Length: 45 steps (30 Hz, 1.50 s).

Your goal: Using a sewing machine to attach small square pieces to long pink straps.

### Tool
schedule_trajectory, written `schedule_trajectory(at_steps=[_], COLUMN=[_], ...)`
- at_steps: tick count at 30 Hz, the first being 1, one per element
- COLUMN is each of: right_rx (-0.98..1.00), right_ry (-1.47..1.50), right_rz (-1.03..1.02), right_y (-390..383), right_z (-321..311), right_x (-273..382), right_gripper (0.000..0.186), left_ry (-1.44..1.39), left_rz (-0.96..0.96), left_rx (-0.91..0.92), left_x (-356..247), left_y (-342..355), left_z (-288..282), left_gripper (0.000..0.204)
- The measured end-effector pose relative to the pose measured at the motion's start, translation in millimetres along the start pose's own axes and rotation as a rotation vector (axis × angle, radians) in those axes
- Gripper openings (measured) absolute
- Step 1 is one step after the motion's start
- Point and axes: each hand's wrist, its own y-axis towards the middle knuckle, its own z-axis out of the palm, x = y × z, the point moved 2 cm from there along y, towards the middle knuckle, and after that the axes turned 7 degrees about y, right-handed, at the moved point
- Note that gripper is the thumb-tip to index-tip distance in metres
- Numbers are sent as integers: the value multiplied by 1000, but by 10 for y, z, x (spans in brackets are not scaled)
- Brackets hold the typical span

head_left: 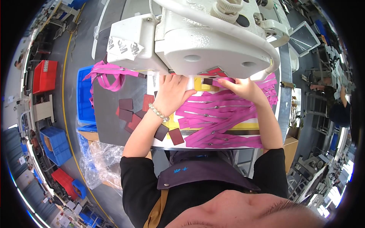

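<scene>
Under the white head of a sewing machine, the left hand lies flat with its fingers spread, pressing down on the work at the machine's foot; a beaded bracelet circles its wrist. Just to its right, the right hand rests on a heap of pink zippers, its fingertips pinched on a small dark patch that lies between the two hands, close under the machine; the needle area itself is hidden by the machine head. A yellow piece shows between the hands, touching the patch. The zippers spread out from the right hand toward the person's body and to the right edge of the table, crossing one another in a loose pile. Left of the left forearm, several dark red and brown leather patches lie scattered on the grey tabletop, some overlapping, and two more sit near the table's front edge beside the elbow. Farther left, more pink zippers hang in a bundle over a blue crate. Clear plastic wrap bunches below the table's left corner, and red and blue bins stand on the floor well apart.
</scene>
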Motion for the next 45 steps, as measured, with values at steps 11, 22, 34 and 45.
schedule_trajectory(at_steps=[11, 22, 34, 45], right_rx=[-7, -234, -28, -360], right_ry=[-271, -963, -450, -1072], right_rz=[74, 30, -17, -282], right_y=[19, -450, -620, -659], right_z=[269, -1, 125, 74], right_x=[256, 535, 697, 735], right_gripper=[26, 15, 20, 14], left_ry=[-94, -93, -223, -166], left_rz=[-39, -5, 221, 133], left_rx=[87, -23, 120, 0], left_x=[37, 89, -127, -164], left_y=[11, 23, 185, 215], left_z=[6, -54, -36, 27], left_gripper=[49, 28, 39, 32])
